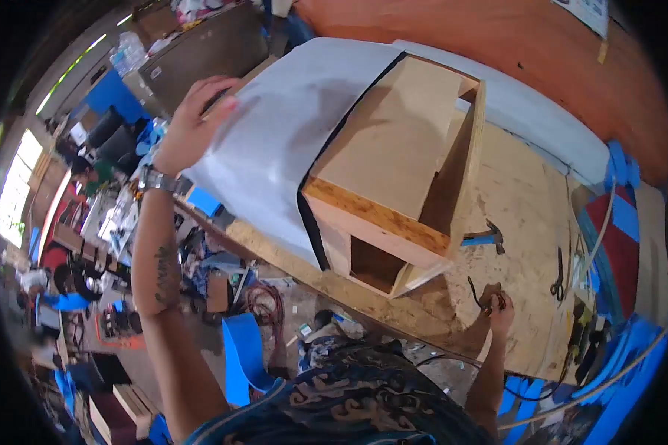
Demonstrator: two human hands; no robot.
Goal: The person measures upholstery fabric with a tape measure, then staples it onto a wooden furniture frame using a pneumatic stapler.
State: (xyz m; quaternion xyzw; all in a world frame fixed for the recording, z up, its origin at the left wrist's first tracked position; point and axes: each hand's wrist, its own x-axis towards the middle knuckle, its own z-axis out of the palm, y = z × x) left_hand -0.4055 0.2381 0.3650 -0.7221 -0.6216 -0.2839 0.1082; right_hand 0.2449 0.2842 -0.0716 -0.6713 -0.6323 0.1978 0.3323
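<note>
My left hand (pixel 189 130), a watch on its wrist, is raised at the far left end of the white fabric (pixel 274 133) with its fingers apart. The fabric covers one end of a wooden frame box (pixel 382 137) and stops at a black edge strip (pixel 338 137). Bare board and an opening in the side show on the box's right half. Low over the bench, my right hand (pixel 502 313) is closed around a small dark object; I cannot tell what it is. Near that hand lies a hammer (pixel 486 239) with a blue handle, partly behind the box.
Scissors (pixel 559 282) lie on the wooden bench (pixel 523 200) at right. Blue strips and hoses hang along the bench's right end. An orange cover (pixel 460 37) rises behind. On the floor, a blue curved piece (pixel 243 356) stands near my body. Other people work at far left.
</note>
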